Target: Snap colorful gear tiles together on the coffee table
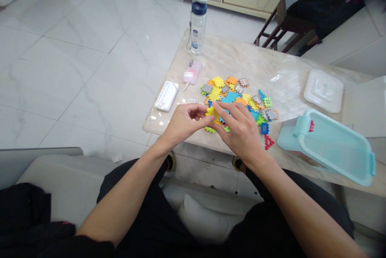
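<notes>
Yellow notched foam tile [212, 114] pinched in left hand [183, 121] and right hand [241, 129] grips.

You have two hands at work: your left hand [183, 120] and your right hand [238, 129]. Together they pinch one yellow puzzle tile [212, 114]. On the table [229, 55] lies one heap of toy tiles [238, 97], too many and too mixed up to count. There is one water bottle [198, 25] with a blue cap. There is one white power bank [166, 96]. There is one clear lid [323, 90]. There is one light blue box [328, 145]. Behind the table stands one wooden chair [282, 25].
</notes>
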A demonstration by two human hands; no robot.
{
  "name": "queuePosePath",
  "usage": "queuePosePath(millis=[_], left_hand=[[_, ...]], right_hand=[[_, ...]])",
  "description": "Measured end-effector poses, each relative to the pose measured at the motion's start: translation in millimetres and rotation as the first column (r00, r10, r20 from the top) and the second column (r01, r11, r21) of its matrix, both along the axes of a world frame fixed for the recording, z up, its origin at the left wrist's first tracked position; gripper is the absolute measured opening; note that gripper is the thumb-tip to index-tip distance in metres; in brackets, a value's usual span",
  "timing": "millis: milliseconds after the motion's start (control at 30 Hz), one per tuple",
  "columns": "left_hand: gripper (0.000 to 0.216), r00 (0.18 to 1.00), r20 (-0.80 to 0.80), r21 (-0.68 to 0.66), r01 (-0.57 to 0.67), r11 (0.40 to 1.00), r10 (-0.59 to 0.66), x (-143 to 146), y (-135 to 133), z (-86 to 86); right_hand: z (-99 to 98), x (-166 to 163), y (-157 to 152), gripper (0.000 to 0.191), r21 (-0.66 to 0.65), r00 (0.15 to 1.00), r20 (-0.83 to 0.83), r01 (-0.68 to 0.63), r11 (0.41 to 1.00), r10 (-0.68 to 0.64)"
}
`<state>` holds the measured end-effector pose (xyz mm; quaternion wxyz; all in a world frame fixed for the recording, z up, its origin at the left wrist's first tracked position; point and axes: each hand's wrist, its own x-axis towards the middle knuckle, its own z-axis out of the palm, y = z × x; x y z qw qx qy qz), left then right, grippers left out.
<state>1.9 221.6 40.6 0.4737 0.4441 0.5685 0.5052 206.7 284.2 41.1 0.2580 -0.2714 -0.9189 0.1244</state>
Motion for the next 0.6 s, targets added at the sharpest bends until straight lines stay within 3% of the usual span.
queuePosePath(millis=[600], left_hand=[[0.044,1.0,0.002,0.028,-0.001,1.0,0.001,-0.6,-0.1,-1.6]], right_hand=[[-3.3,1.5,2.2,0.066,0.007,1.0,-0.005,-0.004,1.0,0.004]])
